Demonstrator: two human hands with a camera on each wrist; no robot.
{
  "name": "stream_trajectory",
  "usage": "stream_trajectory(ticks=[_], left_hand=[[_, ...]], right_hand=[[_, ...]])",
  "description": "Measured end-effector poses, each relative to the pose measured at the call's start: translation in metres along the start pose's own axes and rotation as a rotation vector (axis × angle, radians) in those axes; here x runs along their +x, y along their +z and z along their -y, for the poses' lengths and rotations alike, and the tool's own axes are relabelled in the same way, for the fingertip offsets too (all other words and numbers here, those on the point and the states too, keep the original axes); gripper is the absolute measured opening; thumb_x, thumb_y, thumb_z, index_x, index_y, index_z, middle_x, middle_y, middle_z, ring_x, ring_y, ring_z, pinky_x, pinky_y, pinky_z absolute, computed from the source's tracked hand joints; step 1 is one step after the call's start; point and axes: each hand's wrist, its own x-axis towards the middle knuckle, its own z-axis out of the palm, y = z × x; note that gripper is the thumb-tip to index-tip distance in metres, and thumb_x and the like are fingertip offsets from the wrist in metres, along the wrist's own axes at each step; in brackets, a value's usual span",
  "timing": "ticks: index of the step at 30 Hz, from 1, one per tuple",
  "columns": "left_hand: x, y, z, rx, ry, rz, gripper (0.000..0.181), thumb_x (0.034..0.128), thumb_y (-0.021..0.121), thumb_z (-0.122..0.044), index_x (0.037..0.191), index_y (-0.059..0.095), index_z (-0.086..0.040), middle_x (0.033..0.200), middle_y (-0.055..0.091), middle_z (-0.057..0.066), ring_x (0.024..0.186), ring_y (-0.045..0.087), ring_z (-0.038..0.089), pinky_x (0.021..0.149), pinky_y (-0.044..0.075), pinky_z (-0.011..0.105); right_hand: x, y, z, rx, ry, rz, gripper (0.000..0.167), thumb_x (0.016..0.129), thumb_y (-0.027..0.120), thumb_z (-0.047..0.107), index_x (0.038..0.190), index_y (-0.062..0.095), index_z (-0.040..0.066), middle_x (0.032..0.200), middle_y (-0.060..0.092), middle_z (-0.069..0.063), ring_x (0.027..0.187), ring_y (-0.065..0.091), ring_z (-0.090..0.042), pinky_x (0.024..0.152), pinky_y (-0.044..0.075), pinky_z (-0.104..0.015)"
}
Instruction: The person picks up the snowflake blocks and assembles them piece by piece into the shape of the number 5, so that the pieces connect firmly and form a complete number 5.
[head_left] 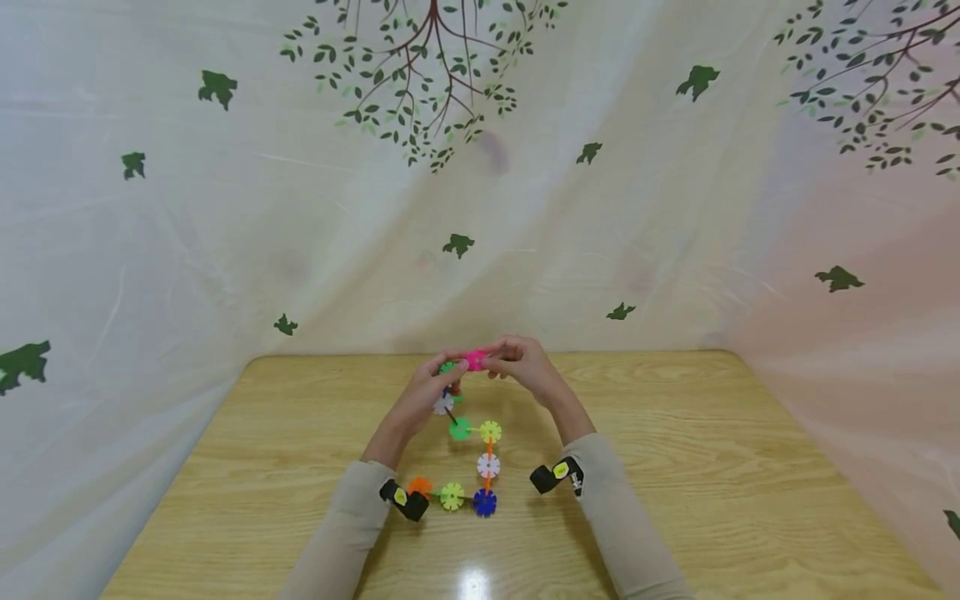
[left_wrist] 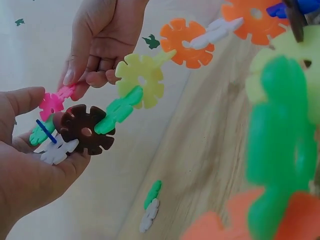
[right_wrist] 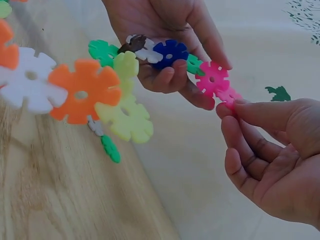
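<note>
A chain of notched plastic snowflake discs runs from my hands down toward the table. In the head view, my left hand (head_left: 417,398) holds the chain's far end, by the green (right_wrist: 194,65), blue (right_wrist: 170,54) and white discs, with a brown disc (left_wrist: 87,130) beside its fingers. My right hand (head_left: 531,368) pinches the outer of two joined pink discs (head_left: 475,360) between thumb and fingertips. The inner pink disc (right_wrist: 212,79) sits between both hands, next to the green one. Fingers partly cover the discs in the left palm.
The chain's lower part zigzags over the wooden table (head_left: 675,500), with a yellow disc (head_left: 491,431), a blue disc (head_left: 484,502) and an orange disc (head_left: 420,487) by the left cuff. A green-and-white pair (left_wrist: 152,195) lies near the table's far edge. A patterned curtain (head_left: 525,250) hangs behind.
</note>
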Motion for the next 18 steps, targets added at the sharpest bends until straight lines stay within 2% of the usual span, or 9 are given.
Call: stream_trajectory(ticks=[6, 8, 14, 18], left_hand=[[-0.001, -0.005, -0.003, 0.055, 0.002, -0.037, 0.038, 0.1044, 0.058, -0.031, 0.139, 0.058, -0.013, 0.105, 0.054, 0.001, 0.082, 0.047, 0.017, 0.078, 0.045, 0.030], [-0.001, -0.007, -0.004, 0.072, -0.003, -0.048, 0.037, 0.1040, 0.058, -0.032, 0.137, 0.060, -0.016, 0.112, 0.056, 0.001, 0.083, 0.046, 0.018, 0.078, 0.044, 0.030], [-0.003, -0.014, -0.007, 0.099, -0.008, -0.075, 0.035, 0.1042, 0.057, -0.033, 0.136, 0.061, -0.019, 0.112, 0.056, 0.002, 0.080, 0.045, 0.017, 0.075, 0.042, 0.029], [-0.004, -0.019, -0.008, 0.114, -0.015, -0.085, 0.035, 0.1045, 0.056, -0.033, 0.136, 0.060, -0.018, 0.111, 0.055, 0.001, 0.077, 0.044, 0.016, 0.075, 0.041, 0.029]], right_hand=[[-0.001, 0.000, 0.006, -0.034, -0.002, 0.034, 0.029, 0.096, 0.070, 0.006, 0.123, 0.069, -0.003, 0.099, 0.076, -0.017, 0.083, 0.070, -0.021, 0.076, 0.058, -0.028], [-0.001, 0.001, 0.006, -0.050, -0.010, 0.045, 0.029, 0.096, 0.070, 0.007, 0.124, 0.069, -0.002, 0.101, 0.075, -0.020, 0.083, 0.069, -0.019, 0.076, 0.058, -0.028], [0.003, 0.003, -0.007, -0.132, 0.005, 0.100, 0.029, 0.095, 0.070, 0.006, 0.123, 0.069, -0.004, 0.100, 0.075, -0.021, 0.083, 0.069, -0.015, 0.084, 0.060, -0.039], [0.007, 0.007, -0.021, -0.210, 0.024, 0.183, 0.031, 0.095, 0.069, 0.004, 0.123, 0.066, -0.008, 0.103, 0.075, -0.020, 0.093, 0.072, -0.028, 0.088, 0.061, -0.040]])
